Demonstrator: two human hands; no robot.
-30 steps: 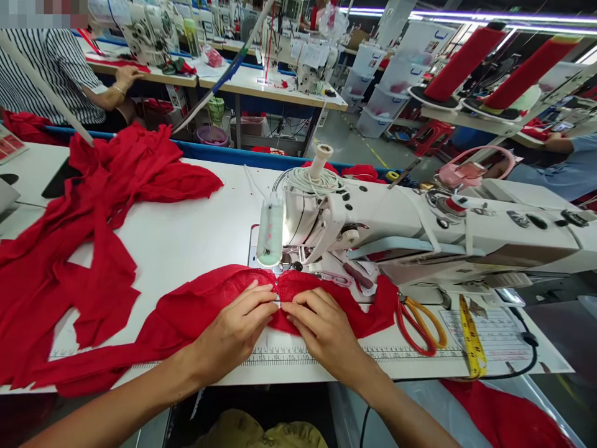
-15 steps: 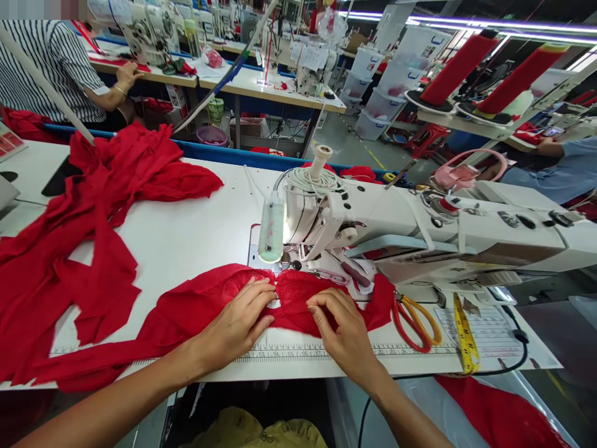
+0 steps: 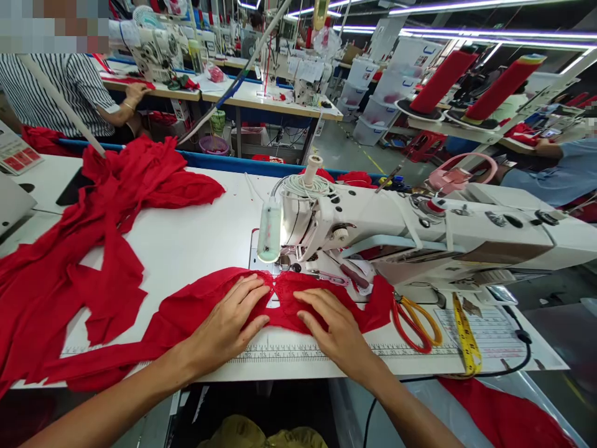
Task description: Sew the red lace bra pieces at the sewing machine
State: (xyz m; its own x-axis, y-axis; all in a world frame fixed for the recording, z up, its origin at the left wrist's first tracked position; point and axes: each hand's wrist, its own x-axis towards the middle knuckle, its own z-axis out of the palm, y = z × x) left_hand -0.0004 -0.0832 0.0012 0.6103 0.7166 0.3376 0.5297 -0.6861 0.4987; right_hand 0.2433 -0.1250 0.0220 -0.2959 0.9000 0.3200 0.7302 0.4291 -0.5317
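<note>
Red fabric (image 3: 186,305) lies across the front of the white sewing machine (image 3: 373,218), its upper edge by the needle area. My left hand (image 3: 236,314) rests on the left part of it, fingers stretched and thumb apart. On the right part lies my right hand (image 3: 333,326), its fingers bent slightly but spread, pressing on the cloth. Between the hands the two red parts meet at a narrow point, and a small white gap shows below it. A pale green lamp (image 3: 269,233) hangs just above this spot.
A heap of red cloth (image 3: 112,205) covers the table's left side. Scissors with red and orange handles (image 3: 415,323) and a yellow tape measure (image 3: 465,336) lie right of my hands. Red thread cones (image 3: 443,78) stand behind the machine. A person in a striped shirt (image 3: 69,93) sits at far left.
My right hand has opened from a pinch and laid its fingers on the fabric, a little further left. My left hand has flattened slightly. The camera view has tilted up a little.
</note>
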